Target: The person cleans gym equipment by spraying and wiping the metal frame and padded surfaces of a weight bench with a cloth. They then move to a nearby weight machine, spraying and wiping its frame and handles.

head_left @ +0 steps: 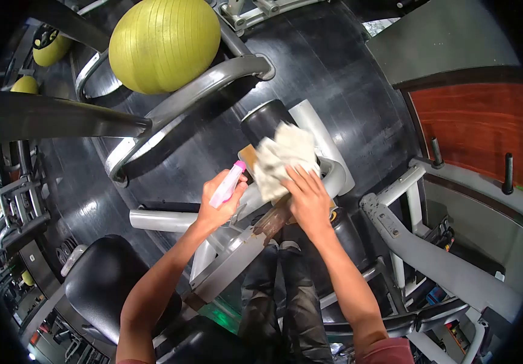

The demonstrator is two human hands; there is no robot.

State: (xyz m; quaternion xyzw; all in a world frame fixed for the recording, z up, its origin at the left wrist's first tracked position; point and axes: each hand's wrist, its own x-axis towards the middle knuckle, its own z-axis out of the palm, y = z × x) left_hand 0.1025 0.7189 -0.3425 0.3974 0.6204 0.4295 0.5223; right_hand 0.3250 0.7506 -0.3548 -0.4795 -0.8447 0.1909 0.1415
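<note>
My left hand (217,197) is wrapped round a spray bottle (230,183) with a pink top, held tilted over the machine's frame. Ahead and to the right, my right hand (307,197) grips a cream cloth (285,156) that is bunched up and slightly blurred. The cloth lies over a grey metal frame (230,259) of a gym machine and hides part of it. Just beyond the cloth is a black padded roller (267,118). A worn brown patch (273,219) shows on the frame between my hands.
A large yellow exercise ball (164,45) rests on a curved metal rack (194,85) at the upper left. A black seat pad (107,282) is at the lower left. On the right, a grey machine arm (437,255) stands beside a red-brown panel (473,130).
</note>
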